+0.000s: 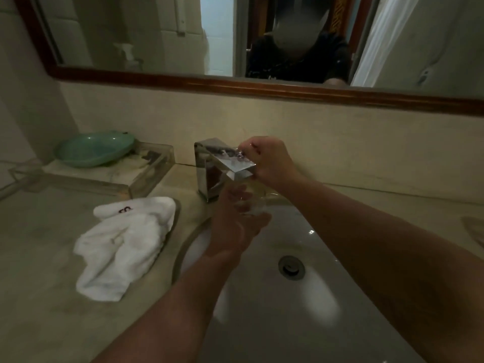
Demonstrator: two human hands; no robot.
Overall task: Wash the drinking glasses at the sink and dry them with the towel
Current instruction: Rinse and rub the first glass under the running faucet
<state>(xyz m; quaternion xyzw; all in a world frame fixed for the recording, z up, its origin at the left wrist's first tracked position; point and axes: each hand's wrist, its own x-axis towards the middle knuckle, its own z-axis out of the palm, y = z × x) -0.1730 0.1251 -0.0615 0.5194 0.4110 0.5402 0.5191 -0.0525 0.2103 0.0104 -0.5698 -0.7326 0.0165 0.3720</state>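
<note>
Holding a glass (253,203) in the left hand (235,224), fingers wrapped round it, right under the tap (207,176) over the sink (345,260) so water lands inside – right hand (267,161) curled on the lever (222,150), probably to work the flow. Towel (125,244) on the counter (39,247) just left, handy for drying

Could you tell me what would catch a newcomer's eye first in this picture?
The two hands at the middle: the left hand holds a clear drinking glass under the spout of the square chrome faucet, while the right hand grips the faucet's top. Next comes the crumpled white towel on the counter left of the sink, then the green dish on the clear tray at back left.
</note>
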